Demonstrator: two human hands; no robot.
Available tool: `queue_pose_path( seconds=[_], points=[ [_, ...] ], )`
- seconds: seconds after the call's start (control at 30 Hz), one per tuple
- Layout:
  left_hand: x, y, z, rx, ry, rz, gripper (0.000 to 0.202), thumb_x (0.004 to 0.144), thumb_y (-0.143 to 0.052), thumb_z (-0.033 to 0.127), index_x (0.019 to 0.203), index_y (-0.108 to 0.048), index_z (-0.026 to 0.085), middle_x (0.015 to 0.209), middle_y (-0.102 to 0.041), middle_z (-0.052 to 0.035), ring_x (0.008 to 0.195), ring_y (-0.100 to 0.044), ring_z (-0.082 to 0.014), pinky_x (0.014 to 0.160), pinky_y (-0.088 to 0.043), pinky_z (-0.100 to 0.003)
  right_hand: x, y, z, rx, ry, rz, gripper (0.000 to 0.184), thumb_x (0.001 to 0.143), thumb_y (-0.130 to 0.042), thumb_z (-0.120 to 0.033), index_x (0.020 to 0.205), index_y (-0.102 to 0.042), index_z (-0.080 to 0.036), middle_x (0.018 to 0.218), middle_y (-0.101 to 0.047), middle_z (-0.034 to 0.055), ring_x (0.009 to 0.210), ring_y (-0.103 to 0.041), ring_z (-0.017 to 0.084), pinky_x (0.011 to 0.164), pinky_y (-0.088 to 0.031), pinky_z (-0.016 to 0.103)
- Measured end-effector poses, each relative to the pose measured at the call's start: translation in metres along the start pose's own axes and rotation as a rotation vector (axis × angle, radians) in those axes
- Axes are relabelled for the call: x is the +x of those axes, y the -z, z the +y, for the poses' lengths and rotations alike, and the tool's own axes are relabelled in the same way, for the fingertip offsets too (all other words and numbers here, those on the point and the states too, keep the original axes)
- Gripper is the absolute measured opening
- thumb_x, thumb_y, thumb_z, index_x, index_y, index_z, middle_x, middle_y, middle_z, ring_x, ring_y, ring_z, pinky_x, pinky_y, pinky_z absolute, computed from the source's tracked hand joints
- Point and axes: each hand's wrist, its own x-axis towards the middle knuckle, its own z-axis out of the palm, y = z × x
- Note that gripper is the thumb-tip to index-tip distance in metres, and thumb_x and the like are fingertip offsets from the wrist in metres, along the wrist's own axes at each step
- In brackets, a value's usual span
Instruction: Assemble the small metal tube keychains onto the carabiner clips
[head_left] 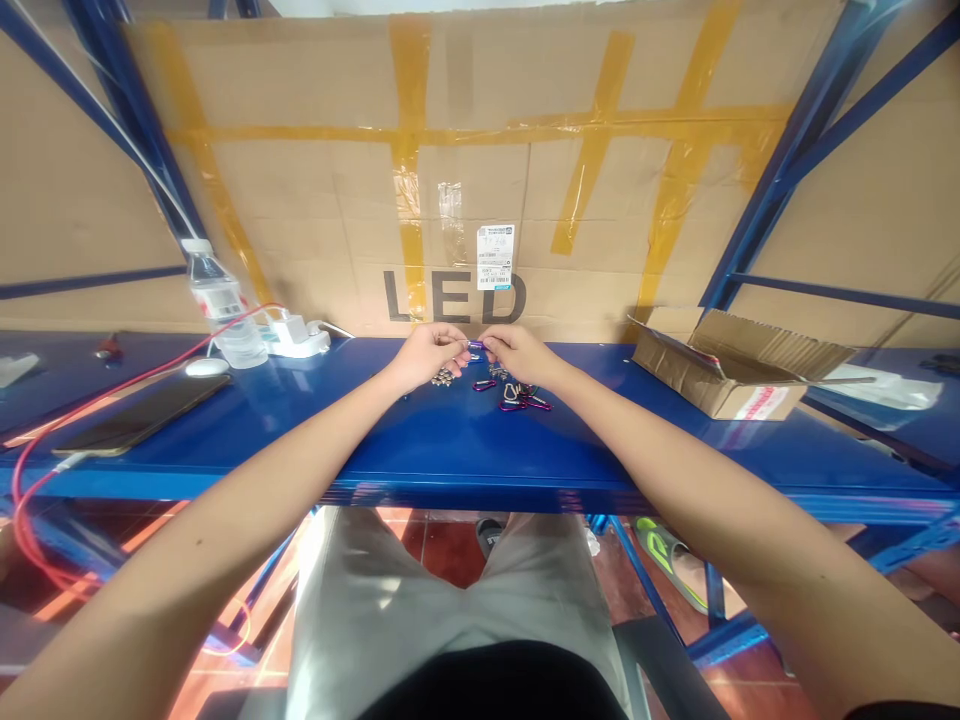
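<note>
Basically, purple clip (475,345) lies left-right, right hand (517,354) pinching its right end; left hand (431,354) at left end, hold unclear.

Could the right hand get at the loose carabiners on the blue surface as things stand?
Probably yes: the right hand is close beside the carabiners, and no obstacle shows between them, though it seems to hold a small purple piece.

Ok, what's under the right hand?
Clips and the blue table show along the near edge of the right hand; whatever lies directly beneath is covered.
</note>
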Motion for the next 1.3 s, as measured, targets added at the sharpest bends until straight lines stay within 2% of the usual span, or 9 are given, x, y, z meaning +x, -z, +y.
queue_pose_path(
  seconds=[0.1, 0.27, 0.47, 0.6, 0.67, 0.77, 1.0, 1.1, 1.3],
  points=[
    [0.0002, -0.0012, 0.0014, -0.031, -0.005, -0.001, 0.01, 0.091, -0.071, 0.017, 0.084, -0.067, 0.011, 0.075, -0.074, -0.0063, 0.06, -0.068, -0.0122, 0.059, -0.06, -0.028, -0.0011, -0.0044, -0.001, 0.066, -0.015, 0.013, 0.01, 0.091, -0.062, -0.027, 0.095, -0.056, -0.02, 0.08, -0.065, -0.0001, 0.073, -0.058, 0.016, 0.067, -0.045, 0.029],
    [0.0008, -0.0018, 0.001, -0.016, 0.007, -0.04, 0.01, 0.091, -0.071, 0.015, 0.083, -0.067, 0.011, 0.075, -0.074, -0.0064, 0.058, -0.067, -0.0119, 0.058, -0.059, -0.028, -0.0037, -0.0037, -0.0025, 0.06, -0.063, -0.02, 0.009, 0.091, -0.06, -0.025, 0.087, -0.054, -0.02, 0.07, -0.061, -0.0017, 0.063, -0.053, 0.014, 0.06, -0.041, 0.027],
    [0.0018, -0.0025, -0.0013, 0.004, -0.035, -0.068, 0.006, 0.091, -0.07, 0.012, 0.085, -0.068, 0.011, 0.074, -0.074, -0.0066, 0.064, -0.069, -0.0126, 0.061, -0.06, -0.027, -0.0046, -0.0018, -0.0042, 0.022, -0.053, -0.095, 0.028, 0.097, -0.048, -0.028, 0.071, -0.055, -0.019, 0.068, -0.06, 0.0008, 0.062, -0.052, 0.014, 0.063, -0.041, 0.029],
    [0.0015, -0.0036, 0.0013, 0.034, -0.044, -0.072, 0.008, 0.093, -0.065, 0.009, 0.085, -0.067, 0.01, 0.072, -0.073, -0.0054, 0.059, -0.067, -0.0117, 0.058, -0.058, -0.026, -0.0051, -0.0058, -0.0025, 0.064, 0.009, -0.03, 0.017, 0.09, -0.062, -0.035, 0.085, -0.053, -0.021, 0.075, -0.06, -0.001, 0.07, -0.055, 0.016, 0.066, -0.042, 0.03],
    [0.0016, -0.0034, 0.0022, 0.029, -0.052, -0.075, 0.009, 0.094, -0.064, 0.008, 0.085, -0.067, 0.01, 0.072, -0.073, -0.005, 0.059, -0.067, -0.0112, 0.058, -0.058, -0.025, -0.0054, -0.0073, -0.0019, 0.078, 0.041, 0.03, 0.023, 0.084, -0.069, -0.033, 0.091, -0.05, -0.022, 0.078, -0.06, -0.002, 0.071, -0.055, 0.016, 0.066, -0.042, 0.03],
    [0.002, -0.0025, 0.0018, 0.004, -0.067, -0.068, 0.009, 0.094, -0.063, 0.008, 0.087, -0.067, 0.01, 0.074, -0.073, -0.0053, 0.062, -0.069, -0.0115, 0.06, -0.06, -0.025, -0.0056, -0.008, -0.0024, 0.076, 0.056, 0.094, 0.02, 0.082, -0.066, -0.026, 0.089, -0.048, -0.023, 0.076, -0.057, -0.0027, 0.069, -0.052, 0.016, 0.065, -0.041, 0.029],
    [0.0019, 0.0001, 0.0002, 0.029, -0.113, -0.052, 0.009, 0.093, -0.064, 0.008, 0.087, -0.069, 0.01, 0.072, -0.074, -0.005, 0.061, -0.066, -0.0097, 0.058, -0.057, -0.022, -0.0052, -0.0074, -0.0009, 0.132, 0.037, 0.017, 0.007, 0.089, -0.059, -0.027, 0.091, -0.057, -0.02, 0.069, -0.06, -0.0013, 0.061, -0.056, 0.015, 0.062, -0.045, 0.031],
    [0.0008, 0.0006, 0.0012, 0.049, -0.109, -0.052, 0.01, 0.093, -0.064, 0.008, 0.085, -0.07, 0.01, 0.072, -0.074, -0.005, 0.06, -0.066, -0.0096, 0.059, -0.056, -0.022, -0.0046, -0.0051, 0.0009, 0.088, 0.04, -0.021, 0.011, 0.091, -0.057, -0.028, 0.086, -0.061, -0.019, 0.067, -0.061, 0.0004, 0.063, -0.058, 0.017, 0.064, -0.047, 0.032],
    [-0.0004, -0.0021, 0.0017, 0.087, -0.087, -0.074, 0.008, 0.093, -0.064, 0.01, 0.087, -0.069, 0.01, 0.073, -0.074, -0.0049, 0.061, -0.066, -0.0103, 0.06, -0.058, -0.024, -0.0021, 0.0008, 0.0027, -0.088, 0.161, -0.037, 0.02, 0.093, -0.049, -0.024, 0.079, -0.063, -0.018, 0.073, -0.062, 0.0023, 0.071, -0.055, 0.017, 0.07, -0.042, 0.032]
  ],
)
